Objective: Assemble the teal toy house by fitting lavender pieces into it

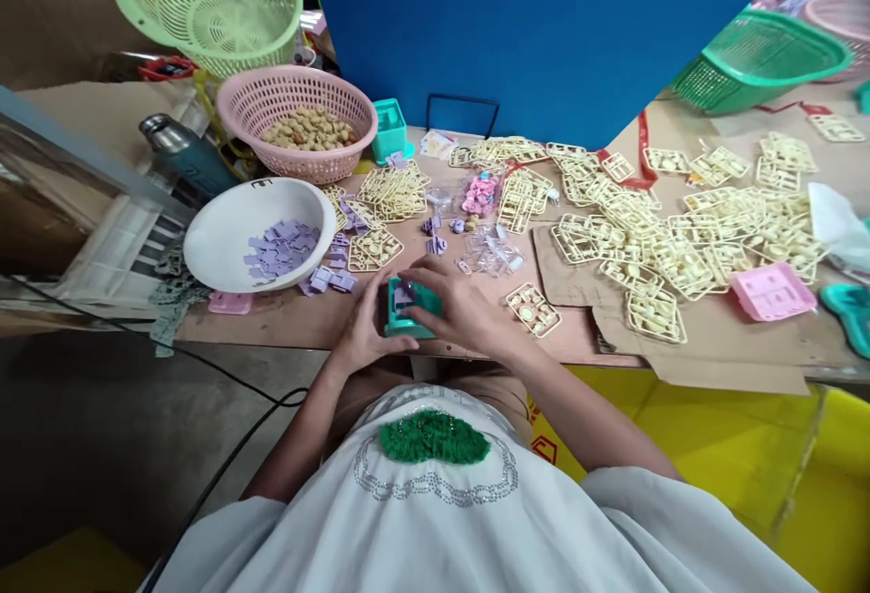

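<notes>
At the table's front edge, a teal plastic box (pixel 401 328) rests between my two hands. My left hand (pixel 367 328) is closed around its left side, the thumb along the near edge. From the right, my right hand (pixel 452 303) grips the box, its fingers reaching over the top. A small purple piece (pixel 403 292) shows in the box's opening, under my right fingertips; whether they touch it I cannot tell. Just left of my hands lie loose purple pieces (pixel 327 280). A cream parts frame (pixel 534 310) lies to the right of my right hand.
A white bowl (pixel 197 244) holds purple pieces at left; behind it a pink basket (pixel 235 99) holds peanuts. Another teal box (pixel 389 131) stands at the back. Many cream frames (pixel 652 248) cover the right side, partly on cardboard (pixel 734 366), beside a pink tray (pixel 773 292). A blue panel (pixel 517 22) rises behind.
</notes>
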Tool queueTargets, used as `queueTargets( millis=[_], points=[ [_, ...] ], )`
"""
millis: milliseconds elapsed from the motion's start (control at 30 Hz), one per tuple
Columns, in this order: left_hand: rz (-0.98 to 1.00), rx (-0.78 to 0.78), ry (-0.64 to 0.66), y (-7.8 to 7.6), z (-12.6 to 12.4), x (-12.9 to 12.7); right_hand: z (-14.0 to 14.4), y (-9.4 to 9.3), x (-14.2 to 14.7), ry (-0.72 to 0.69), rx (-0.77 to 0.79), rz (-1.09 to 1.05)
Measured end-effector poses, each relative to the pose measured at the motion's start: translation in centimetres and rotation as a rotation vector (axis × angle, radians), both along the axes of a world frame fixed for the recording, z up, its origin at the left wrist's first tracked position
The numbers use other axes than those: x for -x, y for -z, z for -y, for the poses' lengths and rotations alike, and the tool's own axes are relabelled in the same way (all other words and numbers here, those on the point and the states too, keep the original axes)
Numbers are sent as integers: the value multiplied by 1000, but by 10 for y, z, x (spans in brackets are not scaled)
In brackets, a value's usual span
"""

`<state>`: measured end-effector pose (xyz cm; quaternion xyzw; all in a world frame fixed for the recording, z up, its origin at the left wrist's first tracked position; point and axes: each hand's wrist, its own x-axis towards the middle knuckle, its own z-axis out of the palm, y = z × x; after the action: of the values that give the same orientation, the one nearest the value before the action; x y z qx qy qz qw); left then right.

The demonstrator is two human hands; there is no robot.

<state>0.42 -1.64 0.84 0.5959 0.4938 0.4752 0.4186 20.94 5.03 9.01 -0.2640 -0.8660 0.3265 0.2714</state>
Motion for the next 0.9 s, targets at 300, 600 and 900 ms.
queueTargets(
  millis=[300,600,900],
  points=[
    [-188,-143,-125,18,1,-5,-23,16,16,37,91,8],
    [-243,-199,-144,17,1,-7,-21,21,14,86,127,-92],
    [-283,-205,-153,21,1,-3,-15,17,8,44,35,-57]
  ],
)
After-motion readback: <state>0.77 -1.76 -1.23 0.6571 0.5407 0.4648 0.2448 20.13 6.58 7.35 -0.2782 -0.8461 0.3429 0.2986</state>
